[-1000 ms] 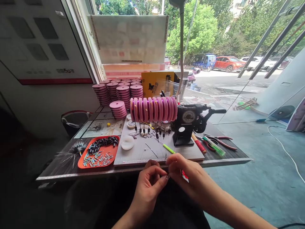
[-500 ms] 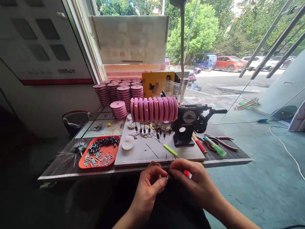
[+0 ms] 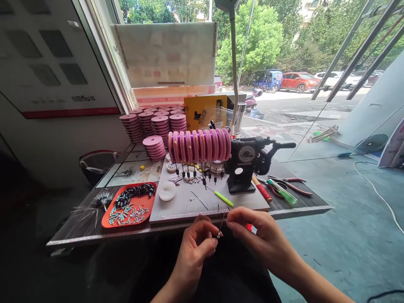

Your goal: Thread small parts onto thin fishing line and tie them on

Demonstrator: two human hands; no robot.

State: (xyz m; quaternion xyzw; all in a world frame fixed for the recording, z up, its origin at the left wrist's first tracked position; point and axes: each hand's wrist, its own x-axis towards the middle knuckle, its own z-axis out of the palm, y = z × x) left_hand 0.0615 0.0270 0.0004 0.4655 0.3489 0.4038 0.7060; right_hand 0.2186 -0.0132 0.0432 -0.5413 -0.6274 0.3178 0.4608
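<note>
My left hand (image 3: 196, 248) is closed in a pinch above my lap, just off the front edge of the table. Between its thumb and forefinger is a small shiny metal piece (image 3: 219, 235), too tiny to name exactly. A thin dark line (image 3: 222, 220) rises from it toward my right hand (image 3: 260, 231). That hand is also pinched, its fingertips slightly apart from the left ones; what they grip is too fine to make out. Something red (image 3: 249, 227) shows partly behind the right fingers. Beyond the hands, a tool with a yellow-green handle (image 3: 224, 198) lies on the pale board (image 3: 179, 212).
A black hand-cranked winder (image 3: 241, 168) carries a row of pink spools (image 3: 199, 146) with dark weights hanging below. Left are an orange tray (image 3: 148, 214) of small parts and stacked pink spools (image 3: 153, 147). Pliers (image 3: 295, 180) and a red-wrapped handle (image 3: 263, 191) lie right.
My right fingertips have drawn a little away from the left ones, leaving a gap with the thin line showing. The head view has shifted slightly, so the table sits further left.
</note>
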